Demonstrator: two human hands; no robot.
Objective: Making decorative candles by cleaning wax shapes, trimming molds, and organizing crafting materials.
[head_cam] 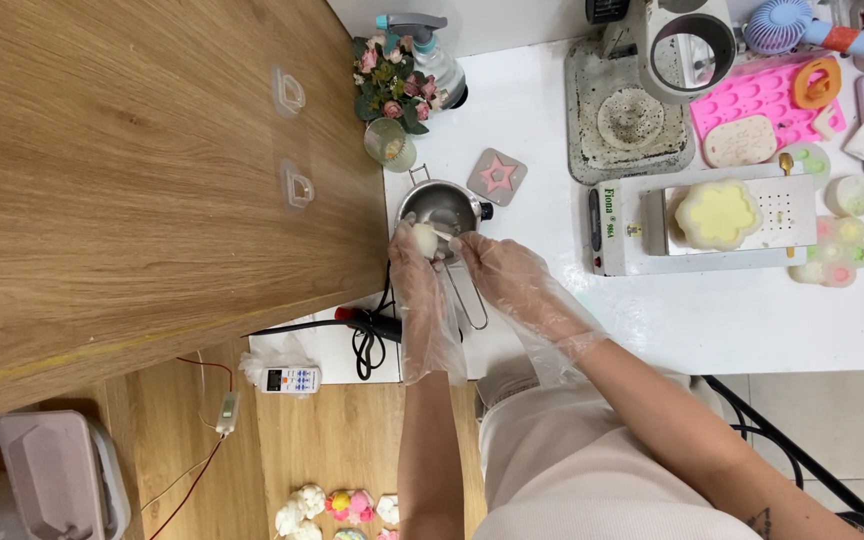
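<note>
At far left a pale pink bin (52, 478) sits low on the wood floor, and a broad wooden board (142, 170) fills the upper left. Below its edge lie a small white remote (290, 380) and a black cable (367, 335), with small flower-shaped pieces (337, 505) at the bottom edge. At the white bench's (552, 130) top left corner stand pink flowers (390, 80), a spray bottle (430, 50) and a small glass (390, 145).

The left hand (420, 275), in a clear plastic glove, has its grip closed round a small white ball (424, 238), held over the rim of a small steel pot (440, 210). The right hand (507, 275), gloved too, pinches a thin white stick (442, 234) whose tip touches the ball. Just right of the pot lies a grey tile with a pink star (498, 177).

Further right stands a white machine (702, 220) carrying a pale yellow flower-shaped piece (717, 213). Above it lies a pink mould (762, 100), and at the right edge are small round pastel pieces (837, 250).
</note>
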